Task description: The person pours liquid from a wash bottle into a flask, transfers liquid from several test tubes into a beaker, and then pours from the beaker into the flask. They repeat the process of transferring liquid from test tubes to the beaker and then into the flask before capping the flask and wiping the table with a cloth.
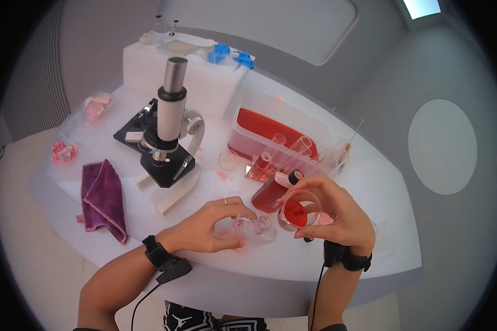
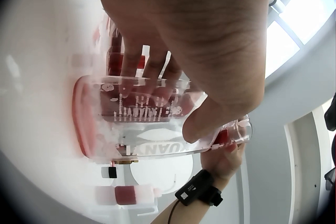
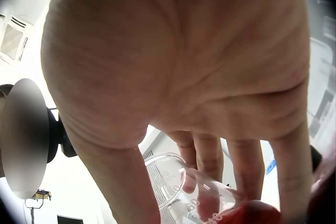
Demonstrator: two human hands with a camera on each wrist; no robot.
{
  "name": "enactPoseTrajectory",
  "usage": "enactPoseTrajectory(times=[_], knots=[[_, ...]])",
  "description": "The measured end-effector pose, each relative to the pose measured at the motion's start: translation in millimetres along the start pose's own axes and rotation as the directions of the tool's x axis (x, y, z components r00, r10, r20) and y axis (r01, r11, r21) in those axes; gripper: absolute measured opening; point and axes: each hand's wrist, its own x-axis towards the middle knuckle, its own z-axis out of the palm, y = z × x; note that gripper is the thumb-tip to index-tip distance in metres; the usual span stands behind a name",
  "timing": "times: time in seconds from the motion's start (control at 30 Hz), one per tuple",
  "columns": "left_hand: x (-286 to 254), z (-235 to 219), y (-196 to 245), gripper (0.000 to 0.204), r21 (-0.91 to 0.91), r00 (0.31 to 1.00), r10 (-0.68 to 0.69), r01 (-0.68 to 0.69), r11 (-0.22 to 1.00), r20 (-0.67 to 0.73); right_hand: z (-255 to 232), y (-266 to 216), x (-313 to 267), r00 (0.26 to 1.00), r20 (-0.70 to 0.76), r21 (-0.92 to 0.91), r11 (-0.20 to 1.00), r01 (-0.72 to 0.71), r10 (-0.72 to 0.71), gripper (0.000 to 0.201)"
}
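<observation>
My left hand (image 1: 209, 225) grips a clear glass flask (image 2: 157, 142) with white printed markings, fingers on one side and thumb on the other. The flask stands on the white table, its inner base tinted pink. To its right, my right hand (image 1: 337, 212) holds a small clear beaker (image 1: 299, 211) between thumb and fingers, raised above the table. Red liquid (image 1: 296, 215) lies in the beaker, which tilts toward the flask's mouth (image 1: 264, 222). In the right wrist view the palm hides much of the beaker (image 3: 169, 182). A dark red bottle (image 1: 266, 194) is just behind both hands.
Behind the hands are test tubes (image 1: 279, 146) and a plastic tub (image 1: 234, 144) of red liquid. A microscope (image 1: 174, 105) stands at the left, past a purple cloth (image 1: 103, 198). A shallow round dish (image 1: 228, 160) lies between microscope and tubes. Blue gloves (image 1: 221, 53) rest on the raised back shelf.
</observation>
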Motion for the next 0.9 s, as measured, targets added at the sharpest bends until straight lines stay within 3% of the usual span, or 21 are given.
enactPoseTrajectory(times=[0.13,0.23,0.47,0.9], knots=[[-0.1,1.1,-0.3,0.051,0.014,1.000,0.012,-0.012,1.000,0.005,0.4,10.3,3.9,0.997,-0.019,-0.127,0.989,0.069,-0.072,0.071],[0.1,1.1,-1.9,0.052,0.009,1.000,-0.003,0.003,1.000,0.003,-0.2,-3.3,5.3,1.000,0.023,-0.238,0.971,0.019,-0.014,0.067],[2.0,0.1,3.4,0.053,0.014,0.999,-0.032,0.032,0.999,0.008,1.2,2.6,8.0,0.996,0.010,-0.264,0.961,0.086,-0.086,0.066],[1.2,-0.5,4.0,0.053,0.010,1.000,-0.029,0.029,1.000,0.011,4.4,-4.5,8.9,0.984,0.018,-0.486,0.858,0.163,-0.177,0.071]])
